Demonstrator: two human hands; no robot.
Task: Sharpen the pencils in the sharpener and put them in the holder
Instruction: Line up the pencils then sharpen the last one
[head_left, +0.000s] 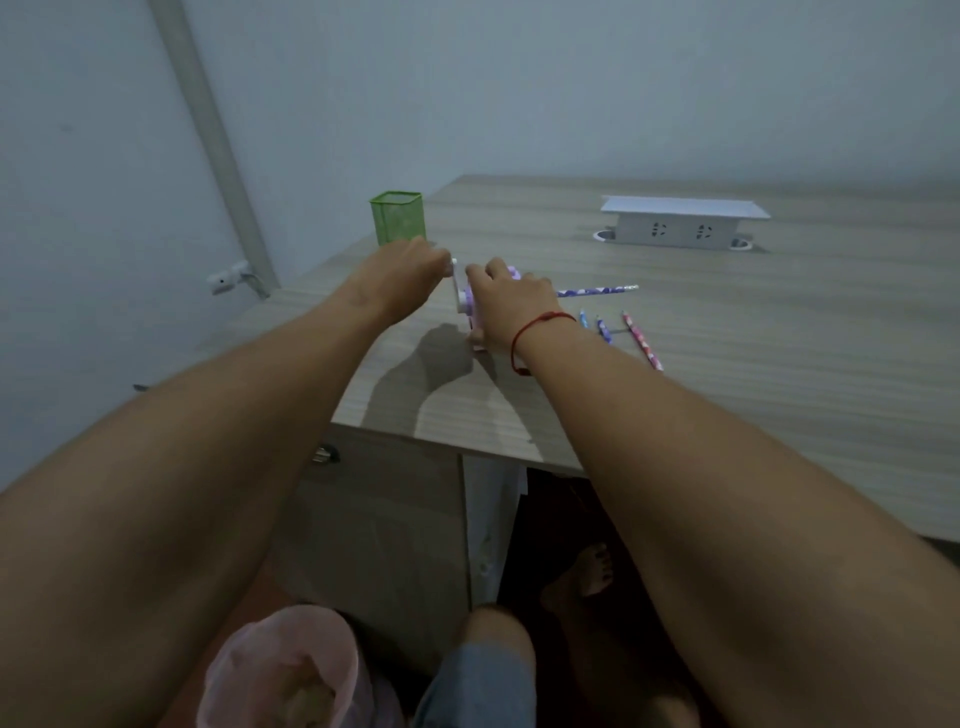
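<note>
Sharpener: sitting on the counter, a pencil sticking out
Left hand: pinching its crank
Right hand: gripping its body

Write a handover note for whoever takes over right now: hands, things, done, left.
Hands: left hand pinches the crank of the sharpener; right hand grips the sharpener on the table.
One pencil sticks out of its right side; three pencils lie loose nearby.
The holder stands behind the left hand.
Done: no pencil shows in the holder.
Left: finish this pencil, sharpen the other three, put all in the holder.
</note>
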